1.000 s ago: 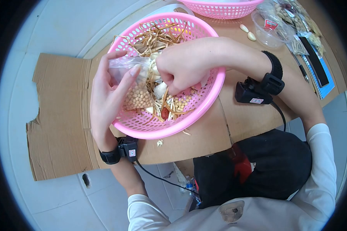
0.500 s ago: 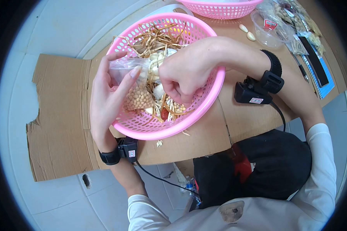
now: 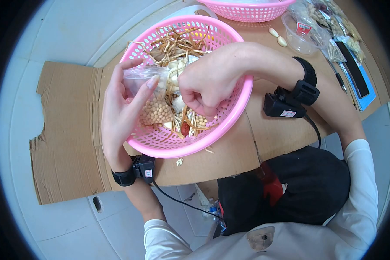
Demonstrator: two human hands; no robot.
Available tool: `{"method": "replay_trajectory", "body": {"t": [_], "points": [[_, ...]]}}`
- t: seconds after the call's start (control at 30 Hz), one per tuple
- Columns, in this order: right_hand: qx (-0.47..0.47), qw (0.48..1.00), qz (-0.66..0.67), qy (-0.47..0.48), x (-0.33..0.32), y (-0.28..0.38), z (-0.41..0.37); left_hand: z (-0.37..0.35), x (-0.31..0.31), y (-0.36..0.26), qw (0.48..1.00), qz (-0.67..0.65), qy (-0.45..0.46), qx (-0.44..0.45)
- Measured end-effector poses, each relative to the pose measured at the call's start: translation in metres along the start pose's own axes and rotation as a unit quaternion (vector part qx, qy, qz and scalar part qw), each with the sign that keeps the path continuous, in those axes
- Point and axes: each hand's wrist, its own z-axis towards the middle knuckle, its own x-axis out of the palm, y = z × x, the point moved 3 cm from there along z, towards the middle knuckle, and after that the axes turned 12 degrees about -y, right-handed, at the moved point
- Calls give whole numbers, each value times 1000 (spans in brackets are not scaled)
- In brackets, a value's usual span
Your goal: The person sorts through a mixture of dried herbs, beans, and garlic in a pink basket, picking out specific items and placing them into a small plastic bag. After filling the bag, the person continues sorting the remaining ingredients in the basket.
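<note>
— Entry one, left?
— My left hand (image 3: pixel 121 112): thumb and fingers closed on a crumpled clear plastic bag (image 3: pixel 138 76), held against the left inner wall of the round pink perforated plastic basket (image 3: pixel 229 115). Pale round beans (image 3: pixel 157 112) cluster at the bag's lower end.
— Entry two, right?
— My right hand (image 3: pixel 208 80): fingers curled downward, tips drawn together over the white garlic-like pieces (image 3: pixel 178 103) mid-basket, just beside the bag. Whether they pinch a piece, I cannot tell.
— Other contents?
— Dried brown strips (image 3: pixel 177 43) at the far side; a small red piece (image 3: pixel 185 128) near the front.
— Surroundings?
— The basket stands on a flat brown cardboard sheet (image 3: pixel 65 143). A second pink basket (image 3: pixel 251 11) is at the far edge, and two pale cloves (image 3: pixel 278 37) lie near a clear plastic tub (image 3: pixel 301 34), well apart to the right
</note>
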Motion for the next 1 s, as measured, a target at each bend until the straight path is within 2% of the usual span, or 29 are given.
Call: {"method": "replay_trajectory", "body": {"t": [0.2, 0.33, 0.4, 0.47, 0.5, 0.57, 0.6, 0.67, 0.7, 0.73, 0.77, 0.8, 0.83, 0.9, 0.93, 0.97, 1.0], "points": [[13, 999, 25, -26, 2, -3, 1, 0, -1, 3, 1000, 3, 0, 0], [15, 992, 86, -96, 5, -13, 9, 0, -1, 1, 1000, 17, 3, 0], [29, 987, 103, -122, 4, -15, 12, 0, 2, 1, 1000, -19, -4, -1], [5, 954, -30, -299, -1, -26, 23, 0, 1, 3, 1000, -16, -6, 0], [1, 956, -31, -292, -1, -32, 30, 0, 0, 4, 1000, -15, -8, 1], [-15, 889, 19, -458, -10, -43, 35, 1, -1, 6, 1000, -17, -5, 3], [-13, 896, 16, -443, -16, -27, 25, 2, -1, 7, 1000, -19, 6, 14], [34, 839, 204, -504, -39, -7, 0, 2, -2, 10, 999, -33, -1, 0], [39, 851, 189, -489, -35, -7, -2, 2, -1, 13, 999, -36, -1, -1], [-55, 841, 180, -507, -33, -4, -5, 2, -1, 15, 998, -47, 4, 31], [-148, 825, 175, -516, -31, -1, -9, 2, -2, 17, 998, -66, -10, 24], [-118, 865, 285, -395, -40, -1, -14, 1, -3, 17, 998, -56, 2, 42], [-115, 876, 278, -378, -40, -4, -6, 2, -5, 18, 997, -45, 13, 61], [-116, 886, 228, -386, -29, -11, 8, 2, -7, 27, 995, -90, 6, 30], [-110, 895, 221, -373, -25, -13, 9, 4, -7, 33, 998, -61, 18, 22], [-162, 882, 221, -383, -23, -13, 8, 4, -8, 34, 999, -32, 31, 12], [-214, 866, 222, -393, -22, -10, 7, -20, 7, -46, 970, 212, -53, 106]]}}
